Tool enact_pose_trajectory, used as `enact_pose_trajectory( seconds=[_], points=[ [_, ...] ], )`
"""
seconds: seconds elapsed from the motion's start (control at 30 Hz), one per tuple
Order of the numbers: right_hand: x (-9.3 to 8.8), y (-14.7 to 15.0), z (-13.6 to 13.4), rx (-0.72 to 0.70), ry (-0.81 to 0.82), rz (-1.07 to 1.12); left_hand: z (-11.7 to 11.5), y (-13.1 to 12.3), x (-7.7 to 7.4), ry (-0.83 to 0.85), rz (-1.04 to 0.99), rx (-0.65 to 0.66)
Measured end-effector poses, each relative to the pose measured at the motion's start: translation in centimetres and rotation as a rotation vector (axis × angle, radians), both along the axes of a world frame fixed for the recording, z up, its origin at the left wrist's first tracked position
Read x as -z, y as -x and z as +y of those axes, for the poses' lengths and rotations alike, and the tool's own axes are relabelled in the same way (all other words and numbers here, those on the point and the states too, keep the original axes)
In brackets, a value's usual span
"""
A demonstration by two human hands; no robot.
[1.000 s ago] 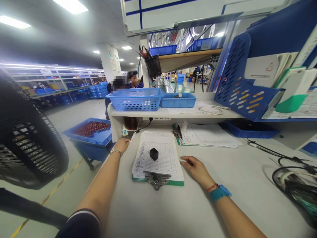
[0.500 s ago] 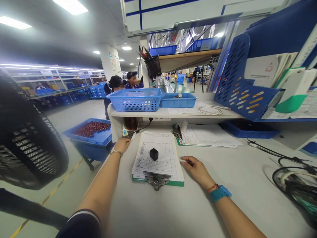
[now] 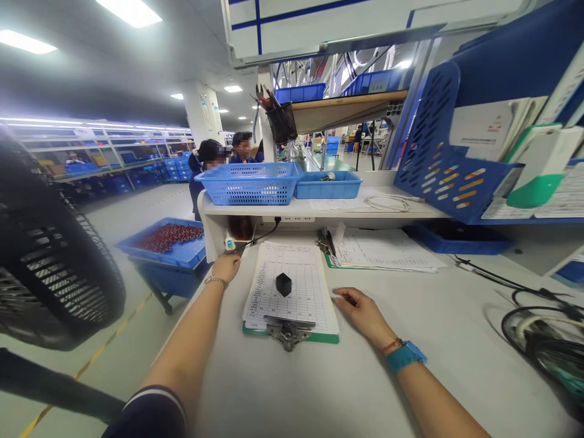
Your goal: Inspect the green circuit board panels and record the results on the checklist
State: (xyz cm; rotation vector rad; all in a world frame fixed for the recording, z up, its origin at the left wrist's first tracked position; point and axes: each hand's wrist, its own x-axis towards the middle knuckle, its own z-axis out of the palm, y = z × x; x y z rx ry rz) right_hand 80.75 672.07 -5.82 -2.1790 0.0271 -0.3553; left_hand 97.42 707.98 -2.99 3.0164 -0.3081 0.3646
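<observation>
A green clipboard [image 3: 326, 338] lies on the worktable with its metal clip towards me, holding printed form sheets [image 3: 264, 267]. On the sheets sits a small black block [image 3: 283, 285]. My left hand [image 3: 227, 266] rests at the table's left edge, near a small white bottle [image 3: 229, 243] and a thin cable; its fingers are mostly hidden. To the right of the clipboard, my right hand [image 3: 358, 309] lies on the tabletop. Its fingers are loosely bent, with a gap by the thumb and nothing held.
Behind stands a shelf with a blue perforated basket [image 3: 250, 185] and a blue tray [image 3: 329, 185]. More clipped papers [image 3: 378, 248] lie beneath it. Coiled cables [image 3: 542, 340] are at right. A black fan [image 3: 50, 255] and a tray of dark red parts [image 3: 159, 240] stand left. People are beyond.
Both hands, the clipboard and the black block stay in place. A person in the background has shifted slightly to the left.
</observation>
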Motion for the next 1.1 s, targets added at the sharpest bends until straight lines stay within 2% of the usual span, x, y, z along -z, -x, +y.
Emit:
enact_pose_trajectory(
  seconds=[0.33,0.7,1.1],
  points=[
    [0.0,0.0,0.0,0.000,-0.005,0.002,-0.1,0.3,-0.4,-0.029,0.033,0.056],
    [-0.1,0.0,0.0,-0.008,0.002,0.009,0.6,0.1,-0.7,-0.084,0.147,0.192],
    [0.1,-0.2,-0.1,-0.007,-0.002,-0.005,1.2,0.1,-0.6,-0.103,0.194,0.220]
  ],
)
